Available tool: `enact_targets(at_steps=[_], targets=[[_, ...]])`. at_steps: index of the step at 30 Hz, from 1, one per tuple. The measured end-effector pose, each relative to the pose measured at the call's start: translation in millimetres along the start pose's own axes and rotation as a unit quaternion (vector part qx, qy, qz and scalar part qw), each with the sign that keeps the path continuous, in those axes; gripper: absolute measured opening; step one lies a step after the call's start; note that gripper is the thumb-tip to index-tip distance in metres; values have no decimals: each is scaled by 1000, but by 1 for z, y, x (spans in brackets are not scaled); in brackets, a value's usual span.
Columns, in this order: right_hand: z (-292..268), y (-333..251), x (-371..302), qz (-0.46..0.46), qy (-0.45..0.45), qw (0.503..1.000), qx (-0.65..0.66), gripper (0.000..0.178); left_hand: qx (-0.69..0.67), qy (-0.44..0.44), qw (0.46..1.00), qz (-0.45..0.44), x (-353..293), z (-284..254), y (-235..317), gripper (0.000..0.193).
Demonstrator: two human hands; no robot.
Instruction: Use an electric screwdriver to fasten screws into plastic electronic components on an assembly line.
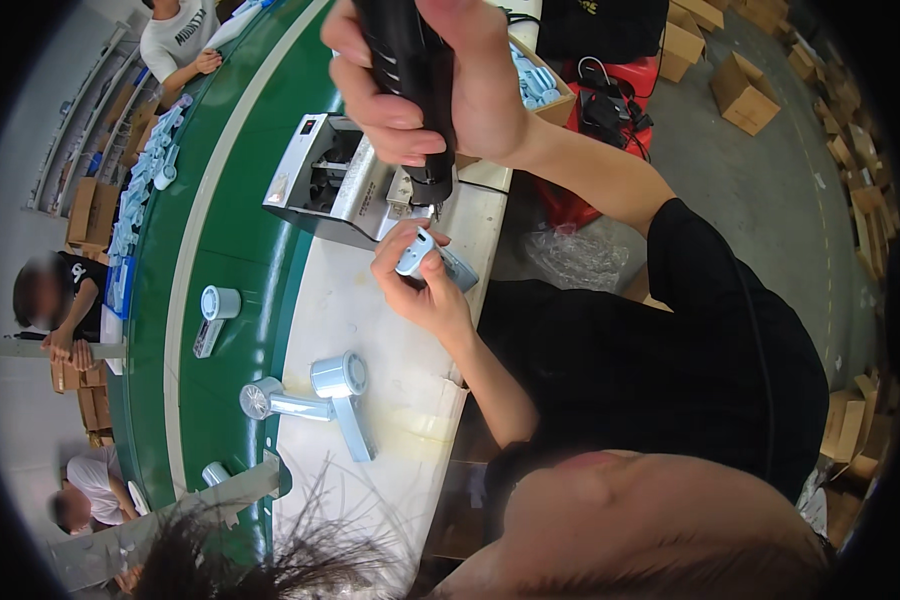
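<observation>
Right hand (475, 95) clenched round black driver (428, 105), at twelve from left hand (418, 290), which grasps pale-blue fan part (410, 259) just below bit. Contact unclear. Step looks like screw-driving; next move calls for bit squared, part steady. Silver machine (315, 178) at ten, finished-looking fan (348, 405) at seven, green conveyor (145, 300) at nine.

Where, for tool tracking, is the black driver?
In the head view's upper centre, the right hand grips the driver, tip above the blue part in the left hand.
</observation>
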State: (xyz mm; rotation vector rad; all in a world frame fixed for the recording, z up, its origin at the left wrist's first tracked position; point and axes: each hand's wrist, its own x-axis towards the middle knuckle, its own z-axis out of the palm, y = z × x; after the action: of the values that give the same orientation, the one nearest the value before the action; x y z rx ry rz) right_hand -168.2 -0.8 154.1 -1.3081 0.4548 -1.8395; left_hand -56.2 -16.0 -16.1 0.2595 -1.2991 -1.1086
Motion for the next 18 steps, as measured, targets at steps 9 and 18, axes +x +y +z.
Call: enact_targets(at_steps=[9, 18], targets=[[50, 6, 9, 65, -38, 991, -111, 45, -4, -5, 1000, -21, -5, -5, -5, 43], [53, 17, 5, 85, -50, 987, -131, 43, -6, -10, 999, -30, -6, -9, -5, 40]])
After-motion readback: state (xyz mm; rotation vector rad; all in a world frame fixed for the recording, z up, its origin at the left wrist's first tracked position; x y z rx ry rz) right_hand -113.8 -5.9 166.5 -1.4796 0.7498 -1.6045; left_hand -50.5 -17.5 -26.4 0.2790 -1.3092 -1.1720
